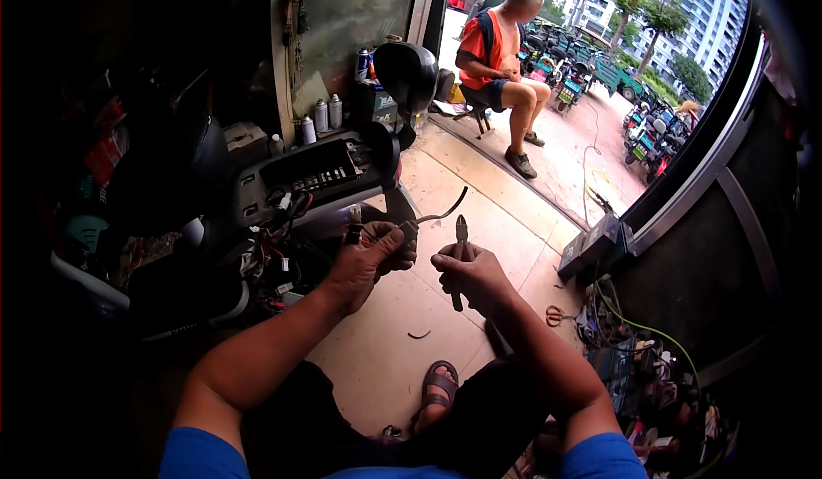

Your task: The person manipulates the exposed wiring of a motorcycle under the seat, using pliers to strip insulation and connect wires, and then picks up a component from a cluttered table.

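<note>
My left hand (364,265) is closed around a small dark plug (410,230), thumb on top. From the plug a short black cable (449,208) sticks out and curves up to the right, its end free. A little to the right, my right hand (475,275) grips a pair of cutting pliers (462,231) upright, jaws up and handles down through the fist. The jaws stand apart from the cable. Just left of my left hand is an electric scooter (317,166) with its seat compartment exposed and loose wires (278,265) hanging out.
A snippet of black cable (419,335) lies on the tiled floor (368,368). At right are orange-handled scissors (555,315), batteries (591,243) and a heap of parts. Spray cans (321,115) stand behind the scooter. A person in an orange vest (488,59) sits by the doorway.
</note>
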A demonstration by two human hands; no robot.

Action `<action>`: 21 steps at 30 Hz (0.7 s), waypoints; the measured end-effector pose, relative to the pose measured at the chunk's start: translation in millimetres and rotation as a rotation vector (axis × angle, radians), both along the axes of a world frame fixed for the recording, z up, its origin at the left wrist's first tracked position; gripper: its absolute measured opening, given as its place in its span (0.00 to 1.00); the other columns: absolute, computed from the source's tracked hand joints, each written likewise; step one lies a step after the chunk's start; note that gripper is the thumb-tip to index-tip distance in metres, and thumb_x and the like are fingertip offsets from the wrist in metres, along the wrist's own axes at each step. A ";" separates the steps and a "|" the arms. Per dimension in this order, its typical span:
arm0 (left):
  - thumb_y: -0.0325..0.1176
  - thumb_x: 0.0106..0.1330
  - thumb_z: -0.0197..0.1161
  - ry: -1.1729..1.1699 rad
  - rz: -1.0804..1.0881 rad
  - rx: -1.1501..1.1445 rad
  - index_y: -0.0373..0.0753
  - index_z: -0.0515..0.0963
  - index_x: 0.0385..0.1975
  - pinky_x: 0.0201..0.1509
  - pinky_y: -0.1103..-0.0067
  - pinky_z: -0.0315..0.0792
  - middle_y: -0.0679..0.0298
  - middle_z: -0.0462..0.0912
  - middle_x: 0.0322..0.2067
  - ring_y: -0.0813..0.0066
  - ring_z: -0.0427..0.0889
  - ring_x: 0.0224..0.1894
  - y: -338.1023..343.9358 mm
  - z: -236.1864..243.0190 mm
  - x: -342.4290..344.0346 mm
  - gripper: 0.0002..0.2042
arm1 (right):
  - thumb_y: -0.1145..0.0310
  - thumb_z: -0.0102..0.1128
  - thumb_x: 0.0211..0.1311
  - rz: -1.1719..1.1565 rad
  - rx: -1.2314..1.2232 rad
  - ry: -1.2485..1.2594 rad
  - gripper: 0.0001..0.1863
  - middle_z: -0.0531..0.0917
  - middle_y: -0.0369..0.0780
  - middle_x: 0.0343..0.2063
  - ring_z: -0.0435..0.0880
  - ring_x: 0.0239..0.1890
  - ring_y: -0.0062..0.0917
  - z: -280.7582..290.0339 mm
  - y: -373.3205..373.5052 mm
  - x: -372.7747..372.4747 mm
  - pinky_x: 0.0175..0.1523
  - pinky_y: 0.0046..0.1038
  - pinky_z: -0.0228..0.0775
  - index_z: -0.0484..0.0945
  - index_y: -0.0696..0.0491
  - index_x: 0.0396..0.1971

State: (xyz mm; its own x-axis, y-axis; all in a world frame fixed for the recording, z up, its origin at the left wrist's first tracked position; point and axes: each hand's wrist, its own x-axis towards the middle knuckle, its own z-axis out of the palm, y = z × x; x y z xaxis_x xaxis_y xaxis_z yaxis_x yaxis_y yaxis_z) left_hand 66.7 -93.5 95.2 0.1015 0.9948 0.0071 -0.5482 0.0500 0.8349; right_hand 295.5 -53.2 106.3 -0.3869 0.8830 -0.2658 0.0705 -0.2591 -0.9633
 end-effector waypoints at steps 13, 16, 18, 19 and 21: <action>0.41 0.75 0.64 -0.035 0.023 -0.024 0.43 0.78 0.44 0.48 0.77 0.80 0.64 0.87 0.40 0.76 0.86 0.41 4.1 -6.2 -7.1 0.09 | 0.63 0.53 0.73 0.023 -0.527 0.231 0.30 0.73 0.56 0.62 0.81 0.57 0.42 -42.2 -5.9 0.8 0.63 0.42 0.74 0.61 0.65 0.67; 0.40 0.76 0.64 -0.022 0.068 -0.049 0.42 0.78 0.45 0.48 0.77 0.80 0.64 0.87 0.40 0.76 0.86 0.41 5.8 -8.3 -8.7 0.09 | 0.76 0.59 0.66 0.154 -0.094 -0.007 0.24 0.81 0.50 0.54 0.84 0.50 0.36 -17.0 -11.1 -9.5 0.50 0.35 0.79 0.69 0.64 0.61; 0.39 0.76 0.63 0.005 0.098 -0.047 0.41 0.78 0.45 0.47 0.78 0.80 0.64 0.87 0.40 0.77 0.86 0.40 7.4 -8.6 -7.6 0.09 | 0.79 0.58 0.66 0.133 0.114 -0.064 0.19 0.85 0.50 0.48 0.87 0.43 0.38 -16.1 -13.8 -13.0 0.48 0.34 0.80 0.73 0.62 0.56; 0.39 0.76 0.63 -0.001 0.095 -0.045 0.41 0.78 0.45 0.47 0.78 0.80 0.64 0.87 0.40 0.77 0.86 0.40 7.3 -9.1 -9.4 0.09 | 0.77 0.56 0.70 0.122 0.369 -0.206 0.16 0.86 0.46 0.44 0.87 0.43 0.32 -21.9 -13.7 -14.2 0.48 0.31 0.79 0.74 0.60 0.56; 0.38 0.76 0.63 -0.006 0.088 -0.039 0.40 0.77 0.46 0.47 0.78 0.80 0.64 0.87 0.39 0.77 0.86 0.40 6.5 -9.8 -12.5 0.09 | 0.70 0.54 0.77 0.115 0.675 -0.363 0.14 0.87 0.44 0.39 0.86 0.41 0.29 -25.6 -11.6 -15.0 0.48 0.30 0.78 0.75 0.59 0.56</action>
